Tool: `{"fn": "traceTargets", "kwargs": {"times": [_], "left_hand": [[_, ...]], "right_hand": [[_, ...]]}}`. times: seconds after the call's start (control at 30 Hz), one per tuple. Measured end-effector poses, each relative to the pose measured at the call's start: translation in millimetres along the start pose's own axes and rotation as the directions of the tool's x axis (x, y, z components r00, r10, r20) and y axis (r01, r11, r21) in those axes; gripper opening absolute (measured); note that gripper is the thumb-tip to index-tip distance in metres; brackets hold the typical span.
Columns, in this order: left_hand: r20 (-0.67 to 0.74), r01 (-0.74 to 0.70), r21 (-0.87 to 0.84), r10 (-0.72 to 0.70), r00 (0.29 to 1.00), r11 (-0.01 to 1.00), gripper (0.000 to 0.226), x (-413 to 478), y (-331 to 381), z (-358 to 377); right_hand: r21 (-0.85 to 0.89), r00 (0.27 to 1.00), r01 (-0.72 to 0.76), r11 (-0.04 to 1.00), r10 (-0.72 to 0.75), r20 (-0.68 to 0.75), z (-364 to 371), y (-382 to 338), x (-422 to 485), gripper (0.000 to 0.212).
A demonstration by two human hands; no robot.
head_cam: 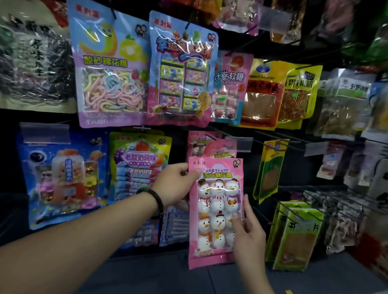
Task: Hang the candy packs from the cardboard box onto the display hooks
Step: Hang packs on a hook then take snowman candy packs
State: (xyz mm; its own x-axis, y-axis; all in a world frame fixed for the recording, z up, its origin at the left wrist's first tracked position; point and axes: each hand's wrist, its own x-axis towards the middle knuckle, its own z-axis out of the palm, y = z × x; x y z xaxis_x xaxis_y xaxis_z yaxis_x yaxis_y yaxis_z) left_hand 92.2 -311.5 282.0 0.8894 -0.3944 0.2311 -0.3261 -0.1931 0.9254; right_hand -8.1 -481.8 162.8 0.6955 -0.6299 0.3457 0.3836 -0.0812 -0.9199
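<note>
A pink pack of snowman marshmallows [215, 213] is held upright in front of the display wall. My left hand [176, 185] pinches its upper left edge, thumb on the front. My right hand [248, 234] grips its lower right edge, with the thumb on the front. Just above and behind the pack, more pink packs of the same kind [207, 145] hang on a hook with a clear price tag holder [238, 144]. The cardboard box is out of view.
Hanging packs fill the wall: a pastel marshmallow rope pack [107, 73], a blue boxed-candy pack [182, 74], a blue gumball pack [64, 177], a yoghurt candy pack [137, 164]. Green and yellow snack packs [295, 234] and bare hooks stand to the right.
</note>
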Motion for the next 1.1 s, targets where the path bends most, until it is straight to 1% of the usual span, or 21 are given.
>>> {"fn": "traceTargets", "kwargs": {"times": [0.17,0.23,0.33,0.4,0.5,0.63,0.73,0.87,1.0,1.1], "left_hand": [[-0.059,-0.029,0.083,0.034,0.998,0.996,0.044,38.0,9.1,24.4],[-0.072,-0.030,0.072,0.035,0.997,0.997,0.048,48.4,11.8,31.5],[-0.103,-0.077,0.048,0.082,0.991,0.996,0.033,55.6,16.9,40.0],[-0.162,-0.122,0.049,0.129,0.978,0.991,0.033,59.2,18.0,44.6],[-0.255,-0.132,0.069,0.146,0.956,0.989,0.045,67.0,13.6,48.3],[-0.307,-0.139,0.126,0.172,0.936,0.982,0.054,81.8,5.9,50.4],[-0.339,-0.151,0.133,0.188,0.922,0.980,0.059,91.0,2.0,53.8],[-0.405,-0.153,0.177,0.213,0.889,0.972,0.053,98.4,0.6,58.5],[-0.466,-0.091,0.206,0.180,0.866,0.974,0.057,106.6,-3.4,61.1],[-0.479,-0.052,0.218,0.153,0.864,0.975,0.057,107.9,-3.5,61.8]], "right_hand": [[0.012,0.999,-0.002,1.000,0.003,-0.053,-3.9,6.7,33.1,0.054],[0.015,0.997,-0.013,1.000,0.014,-0.074,-8.8,9.4,45.0,0.057],[0.037,0.994,0.024,0.999,-0.020,-0.108,-13.4,9.2,57.2,0.056],[0.050,0.991,0.031,0.998,-0.025,-0.132,-13.6,9.6,64.4,0.053],[0.032,0.989,0.029,0.999,-0.024,-0.146,-12.1,11.5,70.0,0.054],[0.011,0.984,0.036,0.999,-0.034,-0.175,-10.3,12.7,70.6,0.049],[-0.029,0.985,0.052,0.998,-0.056,-0.163,-8.1,8.1,66.9,0.045],[-0.124,0.990,0.068,0.990,-0.082,-0.111,-4.5,4.5,62.1,0.045],[-0.198,0.995,0.080,0.977,-0.090,-0.041,1.1,11.4,56.2,0.044],[-0.186,0.998,0.054,0.981,-0.051,0.021,5.9,11.6,49.7,0.041]]}}
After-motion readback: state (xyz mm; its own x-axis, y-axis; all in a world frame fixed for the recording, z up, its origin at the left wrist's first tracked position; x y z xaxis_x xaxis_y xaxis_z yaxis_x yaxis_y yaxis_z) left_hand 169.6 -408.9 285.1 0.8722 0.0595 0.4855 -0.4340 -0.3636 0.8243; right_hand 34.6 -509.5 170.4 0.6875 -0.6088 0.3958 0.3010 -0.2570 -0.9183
